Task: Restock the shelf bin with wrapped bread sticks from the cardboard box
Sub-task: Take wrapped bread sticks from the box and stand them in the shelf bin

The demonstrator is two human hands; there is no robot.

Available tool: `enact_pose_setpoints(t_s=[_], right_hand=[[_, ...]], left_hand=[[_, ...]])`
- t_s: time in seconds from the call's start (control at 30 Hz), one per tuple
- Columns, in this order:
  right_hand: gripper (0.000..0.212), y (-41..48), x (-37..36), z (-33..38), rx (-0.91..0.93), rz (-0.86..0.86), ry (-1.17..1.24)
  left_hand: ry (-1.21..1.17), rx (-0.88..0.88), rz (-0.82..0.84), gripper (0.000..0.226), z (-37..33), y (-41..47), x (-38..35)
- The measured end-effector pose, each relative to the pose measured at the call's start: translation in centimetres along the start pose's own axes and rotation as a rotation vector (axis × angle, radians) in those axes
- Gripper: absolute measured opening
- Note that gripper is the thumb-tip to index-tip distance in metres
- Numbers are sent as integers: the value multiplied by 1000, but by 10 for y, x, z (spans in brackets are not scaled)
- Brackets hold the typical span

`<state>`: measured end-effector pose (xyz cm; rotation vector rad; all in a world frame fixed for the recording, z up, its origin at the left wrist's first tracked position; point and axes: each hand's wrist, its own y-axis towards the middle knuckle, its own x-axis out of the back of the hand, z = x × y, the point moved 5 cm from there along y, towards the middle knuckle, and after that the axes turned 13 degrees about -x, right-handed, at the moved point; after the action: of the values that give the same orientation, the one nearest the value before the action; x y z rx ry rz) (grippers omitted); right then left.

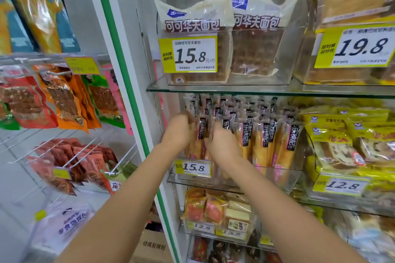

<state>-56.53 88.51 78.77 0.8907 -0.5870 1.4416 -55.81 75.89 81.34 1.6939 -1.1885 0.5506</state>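
Several wrapped bread sticks (264,136) with black labels stand upright in a clear shelf bin (277,175) on the middle shelf. My left hand (178,129) and my right hand (221,144) both reach into the bin's left end. Between them stands one wrapped bread stick (201,134), and the fingers of both hands curl against its wrapper. A brown cardboard box (149,243) sits low by the shelf post, partly hidden by my left arm.
A glass shelf (213,88) with cocoa waffle bread packs hangs just above the bin. Yellow bread packs (342,141) fill the neighbouring bin on the right. A green-edged post (128,74) stands left, beyond it hanging snack packs (59,100). Lower bins hold small cakes (213,211).
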Motion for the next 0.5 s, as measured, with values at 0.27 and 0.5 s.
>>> enact_pose_setpoints(t_s=[0.27,0.5], right_hand=[[39,-88,4,-74,122,24,149],[47,-169,-93,-208,-78,212,-29]], left_hand=[[-414,-27,46,19,-10,-167,-52],[-460,167,333,28,30,-283,-181]])
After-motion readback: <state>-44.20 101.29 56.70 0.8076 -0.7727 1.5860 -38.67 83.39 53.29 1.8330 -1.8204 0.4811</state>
